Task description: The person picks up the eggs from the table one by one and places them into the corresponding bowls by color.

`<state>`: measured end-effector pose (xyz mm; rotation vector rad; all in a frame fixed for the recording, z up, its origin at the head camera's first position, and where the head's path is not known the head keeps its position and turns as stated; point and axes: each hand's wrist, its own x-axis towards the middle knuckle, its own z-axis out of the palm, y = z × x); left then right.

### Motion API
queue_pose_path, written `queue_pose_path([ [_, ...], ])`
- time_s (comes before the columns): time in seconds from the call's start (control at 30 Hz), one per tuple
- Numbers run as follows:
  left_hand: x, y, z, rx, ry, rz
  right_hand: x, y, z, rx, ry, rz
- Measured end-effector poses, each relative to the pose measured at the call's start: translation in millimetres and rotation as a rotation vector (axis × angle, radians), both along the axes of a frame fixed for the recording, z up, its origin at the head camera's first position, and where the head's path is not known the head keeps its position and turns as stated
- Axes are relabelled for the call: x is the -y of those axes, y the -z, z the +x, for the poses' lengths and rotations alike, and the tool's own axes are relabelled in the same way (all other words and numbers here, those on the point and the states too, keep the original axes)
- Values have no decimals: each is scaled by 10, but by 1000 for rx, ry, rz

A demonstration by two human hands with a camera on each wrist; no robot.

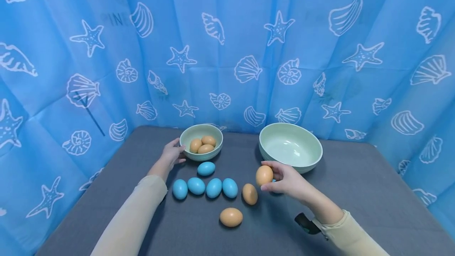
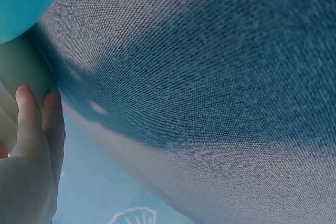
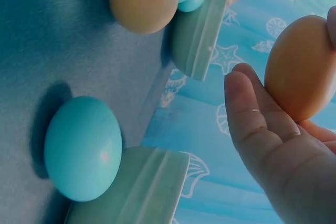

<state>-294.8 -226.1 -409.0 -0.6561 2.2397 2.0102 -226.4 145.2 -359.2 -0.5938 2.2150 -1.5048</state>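
Observation:
My left hand (image 1: 172,155) rests against the left side of a small pale green bowl (image 1: 211,156), its fingers extended along the wall in the left wrist view. Three brown eggs (image 1: 206,148) lie inside that bowl. With thumb and fingers, my right hand (image 1: 284,179) holds another brown egg (image 1: 264,176) above the table, in front of a larger green bowl (image 1: 275,141). Under this hand a blue egg (image 3: 83,148) sits on the cloth, mostly hidden in the head view. Two more brown eggs, one upright-looking (image 1: 250,194) and one on its side (image 1: 231,217), lie nearby.
Several blue eggs (image 1: 214,188) form a rough row on the grey tablecloth (image 1: 117,208), with a single blue egg (image 1: 206,168) just before the small bowl. A blue curtain (image 1: 227,50) with white shell prints hangs behind the table.

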Motion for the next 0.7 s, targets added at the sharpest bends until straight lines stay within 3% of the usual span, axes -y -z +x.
queue_pose_path([
  [0.7, -7, 9, -2, -14, -21, -2, 266, -63, -36, -12, 24, -46],
])
